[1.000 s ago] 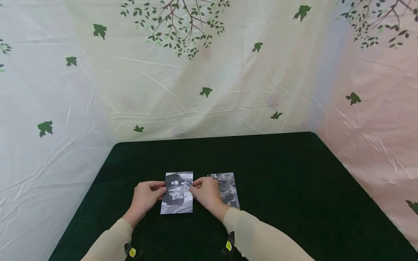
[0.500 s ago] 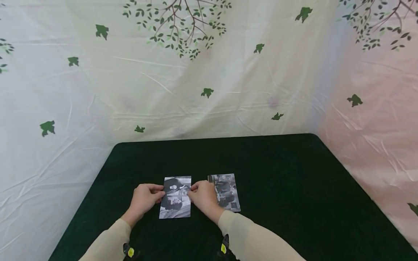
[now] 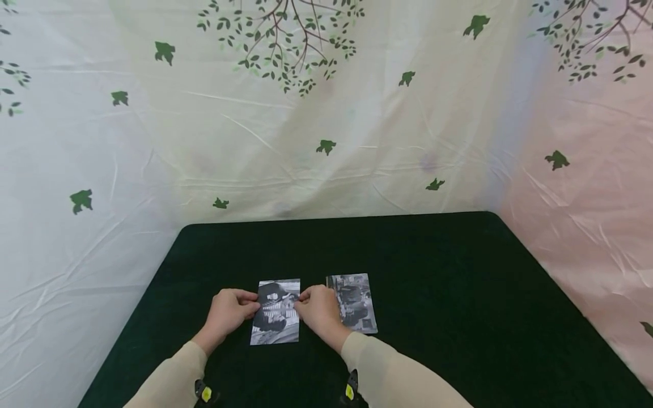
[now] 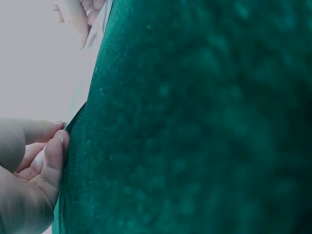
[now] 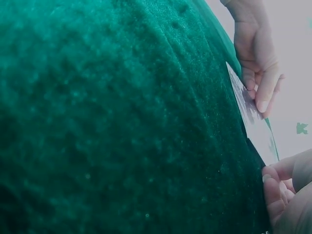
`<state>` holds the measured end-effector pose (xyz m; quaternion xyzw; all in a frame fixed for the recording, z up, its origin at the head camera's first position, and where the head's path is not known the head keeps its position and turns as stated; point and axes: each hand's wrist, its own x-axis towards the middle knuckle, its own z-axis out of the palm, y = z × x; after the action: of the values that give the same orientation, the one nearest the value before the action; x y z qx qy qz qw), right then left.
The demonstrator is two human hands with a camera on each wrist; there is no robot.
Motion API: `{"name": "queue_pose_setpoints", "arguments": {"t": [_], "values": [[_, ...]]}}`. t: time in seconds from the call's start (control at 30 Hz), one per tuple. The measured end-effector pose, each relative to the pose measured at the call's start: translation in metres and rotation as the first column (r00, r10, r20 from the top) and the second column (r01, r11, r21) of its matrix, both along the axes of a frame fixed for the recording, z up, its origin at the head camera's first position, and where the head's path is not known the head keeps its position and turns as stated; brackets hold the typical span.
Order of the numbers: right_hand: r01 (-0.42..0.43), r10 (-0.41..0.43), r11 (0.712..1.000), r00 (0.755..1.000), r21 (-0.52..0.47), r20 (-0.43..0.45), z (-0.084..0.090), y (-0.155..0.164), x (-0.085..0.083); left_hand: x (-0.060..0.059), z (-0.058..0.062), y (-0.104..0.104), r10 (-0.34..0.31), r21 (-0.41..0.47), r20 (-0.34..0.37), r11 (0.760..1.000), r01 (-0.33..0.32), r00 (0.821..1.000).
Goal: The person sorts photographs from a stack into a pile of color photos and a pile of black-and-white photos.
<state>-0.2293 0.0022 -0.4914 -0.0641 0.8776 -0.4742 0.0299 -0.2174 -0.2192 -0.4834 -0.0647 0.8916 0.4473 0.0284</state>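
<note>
1. Backdrop cloth (image 3: pixel 102 238), pale and printed with green leaves and branches, is hanging along the left side, running behind the table and down the right side.
2. Dark green velvet table (image 3: pixel 433 294) is filling the lower middle of the head view, with its far corners rounded.
3. Left hand (image 3: pixel 229 311) is lying on the table at the left edge of a black-and-white photograph (image 3: pixel 275 314), its fingers curling inward and pinching that edge at about mid-height. A beige sleeve is covering the forearm.
4. That photograph is lying flat on the velvet, upright in portrait format, between the two hands and near the front of the table.
5. Right hand (image 3: pixel 317 310) is holding the photograph's right edge, fingers bending together with the tips on the paper. The right wrist view is showing the far hand's fingers (image 5: pixel 257 83) resting on the print's surface (image 5: pixel 253 122).
6. Second black-and-white photograph (image 3: pixel 354 303) is lying flat just to the right of the right hand, its left edge partly covered by that hand and apart from the first print.
7. Left wrist view is showing mostly blurred green velvet, with curled fingers (image 4: pixel 51 156) at its edge.
</note>
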Motion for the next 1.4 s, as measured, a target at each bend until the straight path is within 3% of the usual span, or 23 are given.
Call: {"name": "queue_pose_setpoints", "arguments": {"t": [0.73, 1.4], "values": [[0.021, -0.019, 0.999, 0.999, 0.044, -0.042, -0.0042, -0.001, -0.0006, -0.0011, -0.0003, -0.0001, -0.035, -0.036, 0.008, 0.999, 0.035, 0.999], [0.044, -0.039, 0.997, 0.996, 0.063, -0.083, -0.006, -0.0053, 0.0005, -0.001, -0.0003, -0.001, -0.015, -0.029, 0.033, 0.999, 0.016, 0.999]]}}
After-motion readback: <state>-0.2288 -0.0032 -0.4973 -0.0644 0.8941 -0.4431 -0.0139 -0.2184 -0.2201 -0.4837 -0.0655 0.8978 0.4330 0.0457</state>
